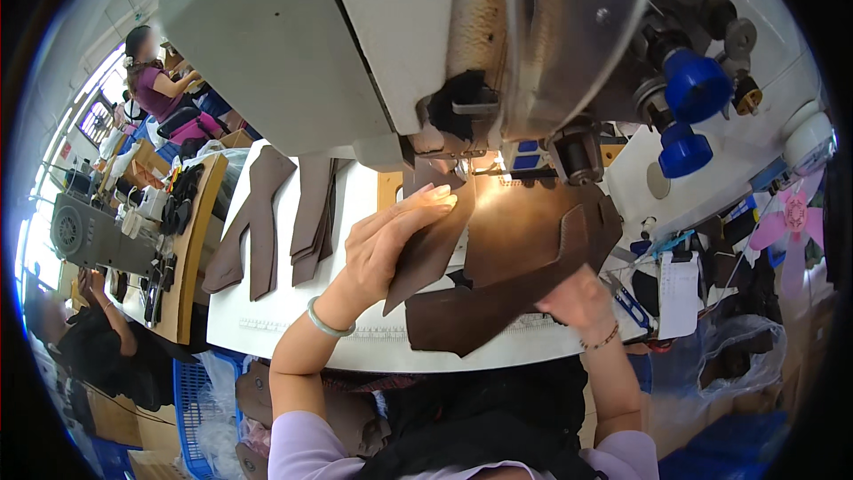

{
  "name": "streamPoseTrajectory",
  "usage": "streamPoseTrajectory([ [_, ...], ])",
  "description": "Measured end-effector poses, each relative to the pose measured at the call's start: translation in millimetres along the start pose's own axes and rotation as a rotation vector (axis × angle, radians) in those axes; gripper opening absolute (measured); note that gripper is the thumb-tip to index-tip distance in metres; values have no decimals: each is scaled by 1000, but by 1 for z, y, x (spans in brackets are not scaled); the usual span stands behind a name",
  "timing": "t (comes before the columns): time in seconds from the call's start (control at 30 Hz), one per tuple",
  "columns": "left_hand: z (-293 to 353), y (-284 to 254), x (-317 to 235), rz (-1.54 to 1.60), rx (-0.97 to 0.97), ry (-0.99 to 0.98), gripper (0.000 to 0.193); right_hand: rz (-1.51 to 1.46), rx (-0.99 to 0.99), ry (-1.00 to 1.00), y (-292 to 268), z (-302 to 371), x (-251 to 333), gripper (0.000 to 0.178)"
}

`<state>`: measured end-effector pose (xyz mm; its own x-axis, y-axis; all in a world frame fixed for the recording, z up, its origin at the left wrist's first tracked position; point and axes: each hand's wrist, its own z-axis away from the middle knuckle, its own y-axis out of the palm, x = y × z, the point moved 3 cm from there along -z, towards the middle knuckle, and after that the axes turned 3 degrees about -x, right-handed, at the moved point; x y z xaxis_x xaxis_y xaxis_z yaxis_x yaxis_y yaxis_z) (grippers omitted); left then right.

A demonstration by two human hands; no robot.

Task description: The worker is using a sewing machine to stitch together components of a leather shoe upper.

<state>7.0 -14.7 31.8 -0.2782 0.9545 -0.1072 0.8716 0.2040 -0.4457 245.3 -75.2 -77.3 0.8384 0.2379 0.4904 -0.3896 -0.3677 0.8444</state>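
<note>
Under the head of the sewing machine (pixel 293 53), the brown panel (pixel 511 231) is lying in a bright glow, presumably lit so the working spot shows clearly. The left hand (pixel 382 244) is resting on a narrow brown flap (pixel 435 253), its fingers (pixel 435 203) lying close together, probably steadying it; the thumb is hiding, so I cannot tell whether they are pinching. The right hand (pixel 579 302) is blurring at the lower edge of a darker strip (pixel 471 316), seemingly supporting it; its finger state I cannot tell. Loose brown pieces (pixel 311 218) are lying leftward on the counter (pixel 355 204), likely for easy reach.
</note>
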Motion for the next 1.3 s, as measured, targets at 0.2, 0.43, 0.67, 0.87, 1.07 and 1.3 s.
streamPoseTrajectory([
  [0.2, -9, -7, -10, -137, 200, 154, 35, 393, -359, -221, 33, 6, -31, 50],
  [0.43, -11, -8, -23, -217, 251, 200, 35, 376, -426, -252, 62, -3, -24, 34],
  [0.67, -10, -8, -25, -293, 250, 301, 35, 376, -469, -216, 60, 1, -28, 47],
  [0.87, -10, -8, -23, -296, 241, 338, 26, 379, -500, -248, 63, -1, -31, 52],
  [1.07, -8, -8, -19, -280, 256, 338, 32, 381, -504, -231, 63, -2, -33, 48],
  [1.3, -12, -7, -10, -310, 234, 284, 34, 374, -522, -245, 58, -14, -29, 44],
])
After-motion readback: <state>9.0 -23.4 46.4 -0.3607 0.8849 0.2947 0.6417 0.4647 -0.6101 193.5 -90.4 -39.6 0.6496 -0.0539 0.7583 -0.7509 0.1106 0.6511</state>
